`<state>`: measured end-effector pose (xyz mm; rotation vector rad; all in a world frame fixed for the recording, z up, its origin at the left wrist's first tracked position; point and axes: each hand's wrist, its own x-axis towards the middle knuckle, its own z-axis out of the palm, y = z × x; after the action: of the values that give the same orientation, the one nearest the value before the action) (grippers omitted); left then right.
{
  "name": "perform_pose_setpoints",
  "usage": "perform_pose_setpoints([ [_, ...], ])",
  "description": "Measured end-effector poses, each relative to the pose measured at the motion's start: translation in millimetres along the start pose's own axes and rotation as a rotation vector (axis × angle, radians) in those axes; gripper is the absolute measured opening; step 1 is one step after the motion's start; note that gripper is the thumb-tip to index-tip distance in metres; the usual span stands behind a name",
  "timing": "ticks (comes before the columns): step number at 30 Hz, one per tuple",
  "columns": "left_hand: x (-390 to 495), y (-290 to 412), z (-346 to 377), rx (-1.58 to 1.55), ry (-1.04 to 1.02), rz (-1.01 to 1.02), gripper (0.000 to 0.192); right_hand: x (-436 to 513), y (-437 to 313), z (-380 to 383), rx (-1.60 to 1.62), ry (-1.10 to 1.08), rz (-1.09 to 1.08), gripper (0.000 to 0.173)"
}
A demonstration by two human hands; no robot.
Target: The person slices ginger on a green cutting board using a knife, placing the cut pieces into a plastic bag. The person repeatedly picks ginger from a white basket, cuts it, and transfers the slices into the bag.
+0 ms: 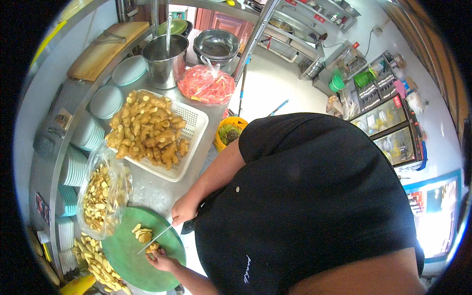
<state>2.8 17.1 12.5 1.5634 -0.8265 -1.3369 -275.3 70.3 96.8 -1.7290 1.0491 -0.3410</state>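
Note:
On the round green cutting board (142,269), my left hand (163,261) pinches a piece of ginger root (152,247) with its fingertips. My right hand (185,209) grips the handle of a knife (156,238), seen nearly edge-on. The blade's far end lies right beside the ginger and the fingers of my left hand. Just past the blade rests a small pile of cut ginger slices (142,234). A clear plastic bag (101,204) full of sliced ginger leans over the board's edge. More slices (97,263) are heaped beyond the board.
Whole ginger (147,129) fills a white plastic basket (195,127) on the steel worktable (147,188). Behind it stand a steel pot (164,70) and a bag of red food pieces (206,84). Stacked plates (75,166) line the shelf. A yellow bucket (217,142) stands by the table.

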Motion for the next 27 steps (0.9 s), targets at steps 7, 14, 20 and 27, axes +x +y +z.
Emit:
perform_pose_setpoints([
  [7, -4.1, 7.6, -1.4, 0.035, -0.007, -0.015, 0.044, 0.1, -7.9, -14.8, 0.243, -0.11, 0.291, 0.047],
  [14, -8.5, 15.3, 1.8, 0.044, -0.019, -0.021, 0.044, 13.6, -1.5, -13.6, 0.294, -0.153, 0.272, 0.046],
  [20, -1.4, 6.0, -8.5, -0.013, -0.125, 0.007, 0.045, 43.9, -2.0, 6.5, 0.341, -0.096, 0.322, 0.045],
  [27, -2.1, 17.7, 0.9, 0.058, -0.195, -0.031, 0.046, 37.0, -6.2, 2.1, 0.221, -0.108, 0.334, 0.048],
])
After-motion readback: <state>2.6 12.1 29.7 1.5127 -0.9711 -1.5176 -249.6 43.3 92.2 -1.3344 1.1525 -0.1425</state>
